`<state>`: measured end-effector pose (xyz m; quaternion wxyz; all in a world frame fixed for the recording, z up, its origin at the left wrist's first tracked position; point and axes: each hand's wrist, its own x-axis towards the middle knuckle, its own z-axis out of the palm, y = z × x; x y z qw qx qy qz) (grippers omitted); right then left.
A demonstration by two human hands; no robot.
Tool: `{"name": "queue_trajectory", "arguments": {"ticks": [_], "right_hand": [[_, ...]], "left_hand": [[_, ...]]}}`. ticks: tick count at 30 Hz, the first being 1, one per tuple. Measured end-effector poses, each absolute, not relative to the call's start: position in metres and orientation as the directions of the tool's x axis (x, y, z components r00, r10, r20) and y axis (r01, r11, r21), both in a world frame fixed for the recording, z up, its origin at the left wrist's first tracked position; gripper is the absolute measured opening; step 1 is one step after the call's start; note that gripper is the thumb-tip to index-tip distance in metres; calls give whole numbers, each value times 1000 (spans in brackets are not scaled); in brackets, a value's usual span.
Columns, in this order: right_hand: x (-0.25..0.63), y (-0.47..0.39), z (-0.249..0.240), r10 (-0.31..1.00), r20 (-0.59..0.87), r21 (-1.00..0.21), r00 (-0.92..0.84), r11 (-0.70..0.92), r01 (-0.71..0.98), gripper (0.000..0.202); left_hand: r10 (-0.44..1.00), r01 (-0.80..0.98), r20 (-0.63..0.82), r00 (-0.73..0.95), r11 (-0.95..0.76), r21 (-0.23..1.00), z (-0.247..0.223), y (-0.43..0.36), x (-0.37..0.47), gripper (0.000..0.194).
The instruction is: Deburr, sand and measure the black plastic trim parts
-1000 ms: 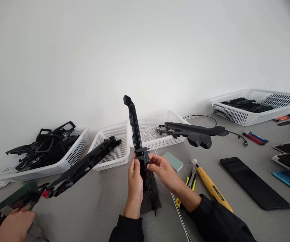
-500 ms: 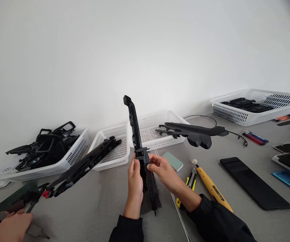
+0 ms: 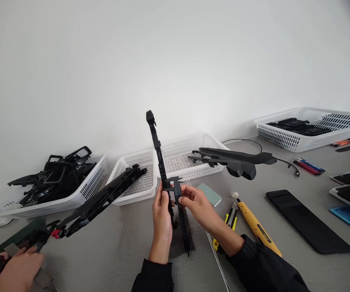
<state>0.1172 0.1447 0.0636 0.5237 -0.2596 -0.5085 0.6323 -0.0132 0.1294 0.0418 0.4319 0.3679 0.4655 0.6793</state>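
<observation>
1. Lower centre, your left hand point(image 3: 162, 217) is closed around the lower part of a black strip point(image 3: 157, 151), thumb on its near side. The strip stands nearly upright above the grey table point(image 3: 111, 259), its top leaning left to the frame's centre.
2. Just beside it, your right hand point(image 3: 197, 203) pinches a dark caliper point(image 3: 182, 223) between thumb and fingers. The caliper's jaws point left at the strip; you cannot tell from here whether they touch it.
3. The strip looks like moulded plastic: probably light and fairly stiff, with a smooth face that could slip and thin tabs that could snap. Hold it by the solid body, as you do, and keep pressure off the tabs. The slim caliper is likely light too; its beam gives your fingers the safest hold.
4. At the lower left, another person's hand point(image 3: 19, 269) works close to a dark green sheet point(image 3: 22, 235).
5. Right of centre lie a utility knife point(image 3: 232, 215), a yellow-handled tool point(image 3: 256, 225) and, farther right, a black phone point(image 3: 307, 221).
6. Behind, mid-frame, grey parts point(image 3: 236, 156) overhang a white basket point(image 3: 190, 145).
</observation>
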Motion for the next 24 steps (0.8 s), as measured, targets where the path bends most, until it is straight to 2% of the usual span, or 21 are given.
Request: {"name": "queue_trajectory", "arguments": {"ticks": [4, 10, 24], "right_hand": [[118, 145, 64, 926, 228, -916, -299, 100, -389, 15], [120, 147, 62, 937, 203, -932, -284, 96, -350, 17], [124, 150, 64, 909, 274, -915, -313, 146, -376, 11]], "left_hand": [[916, -210, 118, -383, -211, 955, 45, 128, -15, 65], [914, -263, 102, -394, -218, 940, 46, 129, -16, 69], [916, -272, 94, -391, -212, 939, 51, 127, -16, 66]]}}
